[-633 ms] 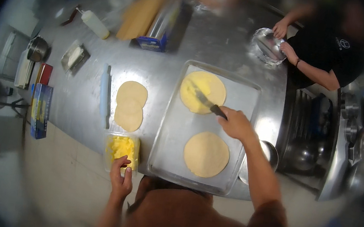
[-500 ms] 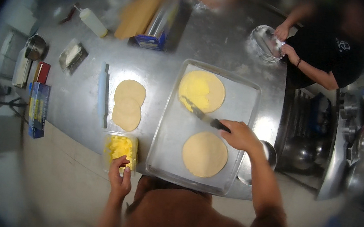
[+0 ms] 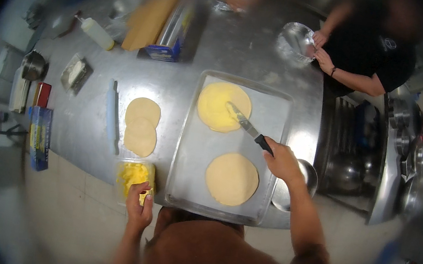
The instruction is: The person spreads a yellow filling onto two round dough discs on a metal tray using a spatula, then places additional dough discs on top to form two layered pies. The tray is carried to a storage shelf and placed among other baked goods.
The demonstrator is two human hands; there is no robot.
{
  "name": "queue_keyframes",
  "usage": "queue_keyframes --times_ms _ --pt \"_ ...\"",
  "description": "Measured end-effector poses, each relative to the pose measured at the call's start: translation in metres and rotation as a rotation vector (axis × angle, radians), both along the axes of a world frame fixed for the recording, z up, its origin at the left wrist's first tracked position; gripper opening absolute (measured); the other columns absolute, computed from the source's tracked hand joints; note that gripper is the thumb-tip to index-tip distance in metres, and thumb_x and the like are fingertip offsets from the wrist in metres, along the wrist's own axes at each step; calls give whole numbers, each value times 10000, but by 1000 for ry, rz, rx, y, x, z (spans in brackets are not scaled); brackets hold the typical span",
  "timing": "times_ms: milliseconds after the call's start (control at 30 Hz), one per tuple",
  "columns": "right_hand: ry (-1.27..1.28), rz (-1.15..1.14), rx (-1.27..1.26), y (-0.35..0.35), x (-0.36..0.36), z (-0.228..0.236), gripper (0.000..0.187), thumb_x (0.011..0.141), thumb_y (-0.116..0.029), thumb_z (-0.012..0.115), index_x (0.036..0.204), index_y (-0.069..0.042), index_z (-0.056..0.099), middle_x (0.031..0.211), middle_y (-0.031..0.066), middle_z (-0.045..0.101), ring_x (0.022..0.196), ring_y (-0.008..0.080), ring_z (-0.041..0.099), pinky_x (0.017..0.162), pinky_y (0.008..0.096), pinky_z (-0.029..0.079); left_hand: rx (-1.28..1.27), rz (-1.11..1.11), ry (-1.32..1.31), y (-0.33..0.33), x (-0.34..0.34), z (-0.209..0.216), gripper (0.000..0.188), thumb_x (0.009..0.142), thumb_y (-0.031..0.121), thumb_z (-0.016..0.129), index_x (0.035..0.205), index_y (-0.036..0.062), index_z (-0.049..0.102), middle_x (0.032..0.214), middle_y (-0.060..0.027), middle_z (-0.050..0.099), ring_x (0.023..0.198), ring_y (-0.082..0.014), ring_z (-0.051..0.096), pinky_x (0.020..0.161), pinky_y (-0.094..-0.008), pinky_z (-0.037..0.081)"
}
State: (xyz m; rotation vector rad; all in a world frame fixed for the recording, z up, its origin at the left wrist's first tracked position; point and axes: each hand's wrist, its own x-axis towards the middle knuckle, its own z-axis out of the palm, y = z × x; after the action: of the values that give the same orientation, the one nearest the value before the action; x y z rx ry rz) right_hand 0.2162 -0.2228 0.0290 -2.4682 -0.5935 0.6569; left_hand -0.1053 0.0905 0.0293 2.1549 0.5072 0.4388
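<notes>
My right hand (image 3: 282,161) is wrapped round the black handle of a palette knife (image 3: 245,121). Its metal blade lies on the yellow spread (image 3: 215,103) that covers most of the upper dough round. A second, bare dough round (image 3: 232,179) lies below it on the same paper-lined baking tray (image 3: 184,144). At the table's near edge stands a clear plastic tub (image 3: 121,187) of soft yellow spread. My left hand (image 3: 138,208) grips the tub's near right side, thumb and fingers closed at the rim.
Two overlapping dough rounds (image 3: 142,125) lie left of the tray, beside a pale blue rolling pin (image 3: 112,116). A metal bowl (image 3: 297,189) sits under my right forearm. Farther off are a foil box (image 3: 163,51), a squeeze bottle (image 3: 97,35) and a co-worker's hands (image 3: 323,58) at a foil-covered bowl (image 3: 297,41).
The palette knife has swept rightward over the upper dough round, and the yellow spread now reaches nearly to its right edge. My left hand has stayed at the tub. The view has shifted slightly.
</notes>
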Motion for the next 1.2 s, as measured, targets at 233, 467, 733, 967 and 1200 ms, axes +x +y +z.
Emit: queue_keyframes --times_ms 233,467,733,967,1200 --pt "-32 -102 -168 -3 -9 9 440 939 -164 619 1364 -61 578 1032 256 704 972 458 673 863 512 528 -3 -38 11 -3 3 -2 329 894 -10 579 1221 -12 614 1033 -161 652 938 -292 628 835 -380 505" --pt "-23 -156 -84 -10 -10 42 464 941 -193 609 1383 -57 575 1035 248 718 982 448 684 898 530 528 -17 -28 13 -4 3 -5 317 896 -4 585 1211 -19 613 1027 -160 650 936 -284 626 839 -373 503" --pt "-62 -17 -168 19 -25 -1 469 956 -217 599 1399 -67 558 1105 246 690 1014 439 673 900 523 536 -5 -69 -3 -3 9 -3 311 897 -5 583 1206 -24 615 1025 -159 649 933 -280 622 843 -370 503" --pt "-50 -116 -301 -10 -9 33 442 943 -196 620 1360 -56 580 1070 255 706 1016 447 678 909 534 529 -34 -48 3 -3 4 -10 329 896 -9 579 1222 -22 620 1012 -163 648 917 -278 621 834 -368 505" --pt "-105 -81 -145 16 5 37 447 948 -216 613 1369 -68 585 1080 256 707 1035 455 666 919 524 521 -72 -40 -28 -13 13 -12 332 884 -13 594 1214 -18 630 1004 -167 648 893 -286 624 816 -376 511"
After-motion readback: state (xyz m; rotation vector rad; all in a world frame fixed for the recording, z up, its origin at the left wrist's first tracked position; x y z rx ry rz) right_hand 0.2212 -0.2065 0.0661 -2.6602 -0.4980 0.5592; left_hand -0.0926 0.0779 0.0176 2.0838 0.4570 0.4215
